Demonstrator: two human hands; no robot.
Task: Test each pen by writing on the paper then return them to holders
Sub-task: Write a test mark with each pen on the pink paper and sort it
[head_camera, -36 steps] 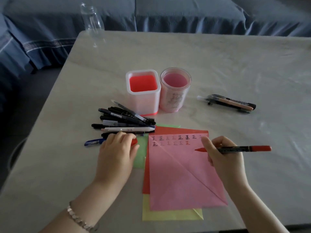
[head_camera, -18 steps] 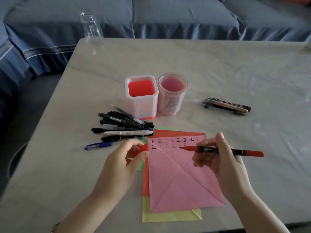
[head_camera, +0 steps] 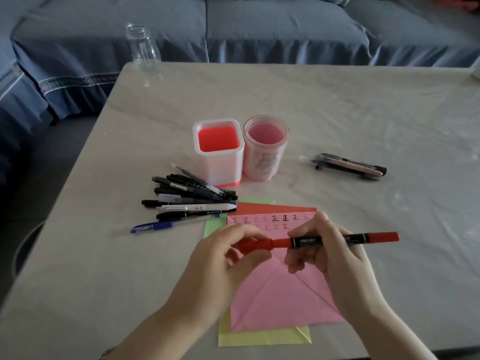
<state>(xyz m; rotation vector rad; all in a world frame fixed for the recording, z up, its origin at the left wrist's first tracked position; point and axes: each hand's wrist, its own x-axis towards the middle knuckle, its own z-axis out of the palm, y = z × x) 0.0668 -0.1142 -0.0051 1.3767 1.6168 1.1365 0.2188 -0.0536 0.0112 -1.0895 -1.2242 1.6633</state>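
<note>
The left hand [head_camera: 220,261] pinches the red cap [head_camera: 255,246] between thumb and fingertips. The right hand [head_camera: 335,261] grips the barrel of the red marker [head_camera: 306,241], which lies level above the pink paper [head_camera: 283,294]. The cap sits on the marker's left end; whether it is pushed fully home I cannot tell.

The likeliest slip is a half-seated cap. If the two hands push slightly off line, the cap may ride crooked or pop loose, and the wet tip could smear the fingers or the rows of test marks near the top of the sheet. A cap that is left loose could also drop off on the way to a holder. Both the square holder [head_camera: 218,167] and the round holder [head_camera: 265,162] look light and empty, so a pen dropped in hard could tip one over. The pile of pens [head_camera: 192,198] beside the paper lies near the square holder, so a careless reach could scatter it.

Under the pink sheet lie red [head_camera: 272,207], green [head_camera: 211,227] and yellow [head_camera: 259,339] sheets. A few more pens [head_camera: 348,166] rest well apart to the right.

The table [head_camera: 363,113] is pale and smooth, with faint marble-like veins, so pens can roll on it. A clear bottle [head_camera: 142,48] stands at its far left corner. Beyond it is a sofa [head_camera: 285,29] under a blue cover. The room is dim.
</note>
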